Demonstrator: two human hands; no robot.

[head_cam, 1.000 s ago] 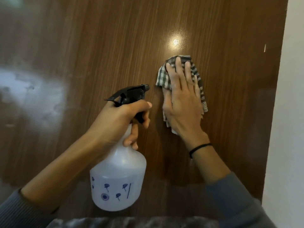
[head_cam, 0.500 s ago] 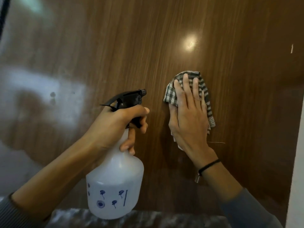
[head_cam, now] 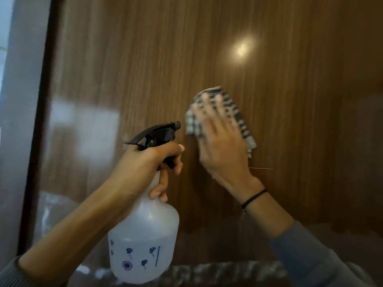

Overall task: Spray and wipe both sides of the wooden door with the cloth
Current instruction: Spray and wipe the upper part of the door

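Left arm: the bare forearm rises from the lower left corner, with a grey sleeve (head_cam: 12,272) pushed back near the elbow.
Left hand (head_cam: 145,168): it is curled round the neck of a translucent white plastic spray bottle (head_cam: 145,245) with a black trigger head. The forefinger lies along the top of the trigger and the lower fingers wrap the neck.
Spray bottle: it stands nearly upright with its long axis close to vertical. The nozzle (head_cam: 177,125) points right, just beside the cloth's left edge.
Right arm: it reaches up from the lower right in a grey sleeve, with a thin black band (head_cam: 253,198) round the wrist.
Right hand (head_cam: 223,150): it is blurred. The fingers are stretched out flat and point up, and the palm presses the cloth against the door.
Cloth: the dark-and-white checked cloth (head_cam: 242,121) lies flat on the door, right of centre. It shows above the fingertips and down the hand's right side.
Door: the glossy brown wooden door (head_cam: 145,69) fills the view, and its grain runs vertically. Its dark edge (head_cam: 41,121) is at the left. A bright glare spot (head_cam: 242,48) sits above the cloth.
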